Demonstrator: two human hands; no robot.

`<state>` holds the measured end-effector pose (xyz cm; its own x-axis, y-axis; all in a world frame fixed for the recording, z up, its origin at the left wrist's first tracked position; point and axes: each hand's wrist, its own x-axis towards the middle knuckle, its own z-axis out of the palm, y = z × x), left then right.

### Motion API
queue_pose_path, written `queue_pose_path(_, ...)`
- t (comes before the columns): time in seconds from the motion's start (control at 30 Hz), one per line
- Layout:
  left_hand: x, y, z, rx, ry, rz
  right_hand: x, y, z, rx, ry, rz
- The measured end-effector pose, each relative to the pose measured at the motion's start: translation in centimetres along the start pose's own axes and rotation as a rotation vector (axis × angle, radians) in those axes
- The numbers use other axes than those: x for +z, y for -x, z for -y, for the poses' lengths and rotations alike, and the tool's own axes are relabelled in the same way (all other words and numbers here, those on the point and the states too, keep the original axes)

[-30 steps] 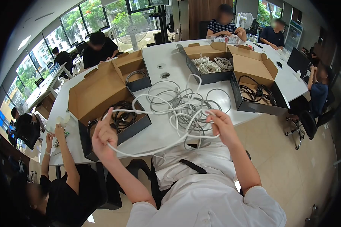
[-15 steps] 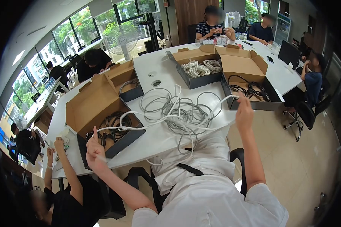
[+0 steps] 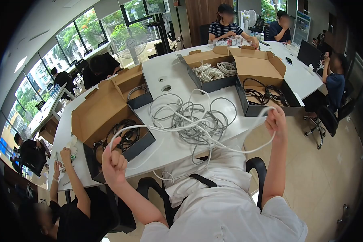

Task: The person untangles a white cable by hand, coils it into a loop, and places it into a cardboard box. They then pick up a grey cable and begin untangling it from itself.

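A white cable (image 3: 169,129) runs above the table between my two hands. My left hand (image 3: 115,164) has its fingers closed on one stretch of it, in front of the left box. Out to the right, past the table edge, my right hand (image 3: 276,124) pinches another stretch, which bends in a loop around the fingers. Beneath the cable lies a tangle of grey cable (image 3: 197,117) in loose coils, with part of it hanging over the table's front edge. Some white loops rest across the grey coils.
An open box (image 3: 139,148) with black cables stands at left, beside a box (image 3: 143,99) with a grey coil. Behind the tangle are a box (image 3: 215,86) of white cables and a box (image 3: 270,111) of black cables. Co-workers sit around the white table (image 3: 157,76).
My right hand has moved right and slightly down, drawing the white cable with it. My left hand has shifted a little right. The white loops over the tangle have changed shape.
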<state>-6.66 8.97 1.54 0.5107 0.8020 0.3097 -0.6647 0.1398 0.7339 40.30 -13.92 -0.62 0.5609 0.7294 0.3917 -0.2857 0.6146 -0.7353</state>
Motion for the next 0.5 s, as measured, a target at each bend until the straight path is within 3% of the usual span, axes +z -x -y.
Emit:
queue_pose_path(0.1,2.0,-0.3,0.8,0.07,-0.399,-0.226,-1.4,-0.1,-0.4,-0.16,-0.391,0.541)
queue_pose_path(0.13,2.5,-0.6,1.2,0.091,-0.509,-0.28,-1.2,-0.7,-0.4,-0.209,-0.375,0.733)
queue_pose_path(0.23,3.4,-1.6,2.4,0.104,-0.721,-0.307,0.1,-0.6,-2.1,-0.076,-0.292,0.93)
queue_pose_path(0.27,3.7,-1.8,2.8,0.101,-0.771,-0.292,0.5,0.0,-2.3,0.089,-0.075,0.83)
queue_pose_path(0.33,4.2,-2.3,3.5,0.108,-0.861,-0.248,5.3,0.0,-2.1,0.312,0.723,0.789)
queue_pose_path(0.4,4.6,-3.0,4.5,0.177,-0.956,-0.243,9.6,1.2,-3.5,0.087,1.502,0.751)
queue_pose_path(0.5,4.9,-3.7,5.5,0.25,-1.09,-0.26,14.4,2.5,-6.0,-0.048,1.355,0.681)
